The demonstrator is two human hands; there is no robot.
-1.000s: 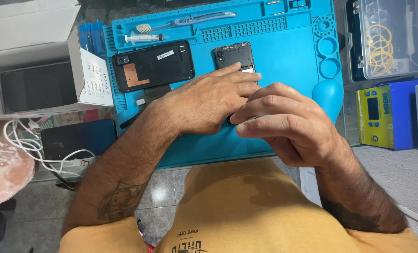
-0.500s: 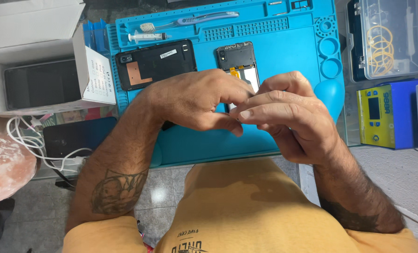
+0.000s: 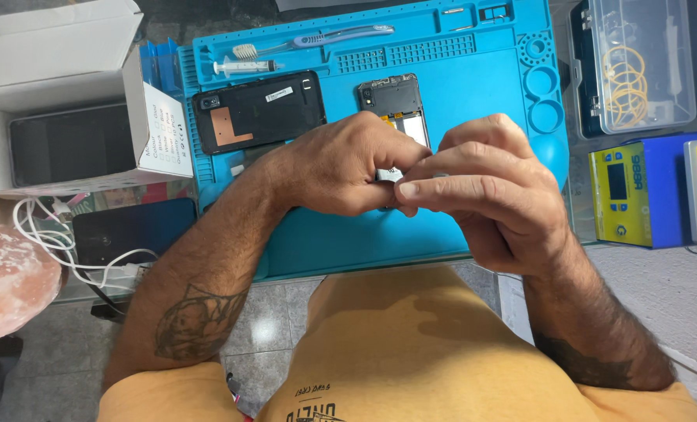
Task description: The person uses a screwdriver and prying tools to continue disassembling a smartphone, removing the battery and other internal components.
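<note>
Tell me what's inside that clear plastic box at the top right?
The clear box holds a coil of yellow wire or bands and some pale parts; its glare and dark far end hide what else is there.

Both hands meet over the blue mat point(image 3: 473, 86), left hand point(image 3: 344, 172) and right hand point(image 3: 481, 187) fingertips touching. Opened phone point(image 3: 395, 101) sits just past them, black back cover point(image 3: 255, 109) beyond the left one

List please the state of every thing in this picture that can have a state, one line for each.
opened phone: back removed, insides showing, lying on the blue mat.
black back cover: detached, lying inner side up.
white box: lid open.
clear plastic case: closed, as far as I can tell.
left hand: fingers curled, pinching a small part I cannot identify.
right hand: fingertips meeting the left hand.
</note>
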